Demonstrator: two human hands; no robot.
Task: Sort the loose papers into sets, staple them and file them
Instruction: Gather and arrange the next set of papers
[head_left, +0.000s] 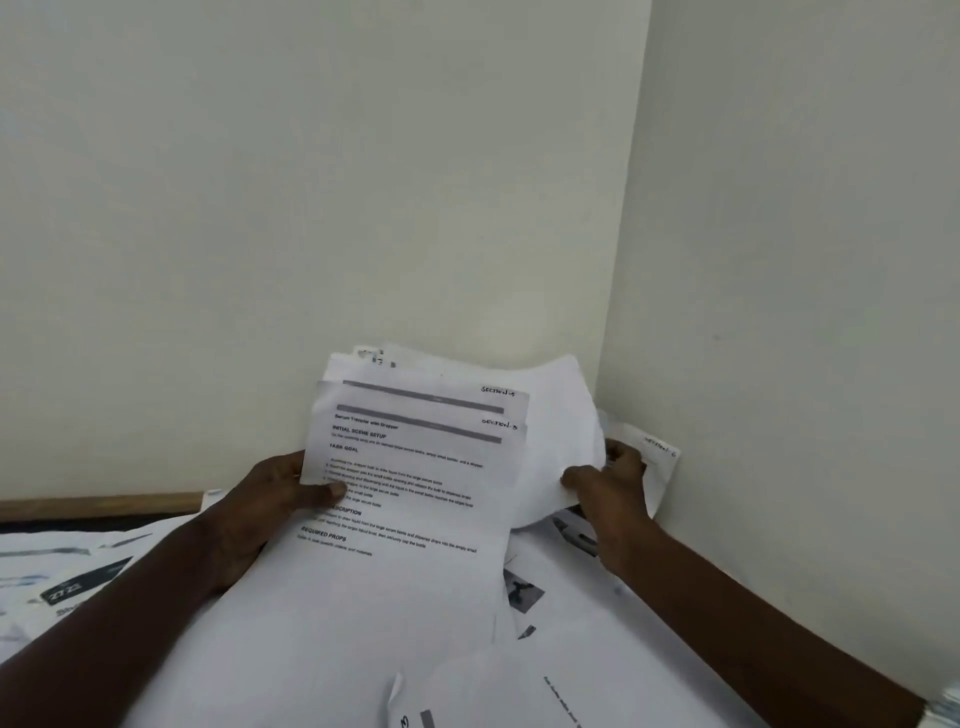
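Note:
A stack of printed white papers (415, 467) is held up in front of the wall corner, its sheets fanned so handwritten section labels show at their top right corners. My left hand (275, 499) grips the stack's left edge, thumb on the front sheet. My right hand (608, 483) pinches a curled blank-backed sheet (556, 447) at the right side of the stack, and a sheet with a handwritten label (654, 462) lies behind its fingers. No stapler or file is in view.
Loose printed sheets (561, 623) cover the surface below my arms, some with dark pictures. More papers (67, 577) lie at the left. A wooden edge (104, 504) runs along the left wall. Two pale walls meet in a corner (618, 312) close behind the stack.

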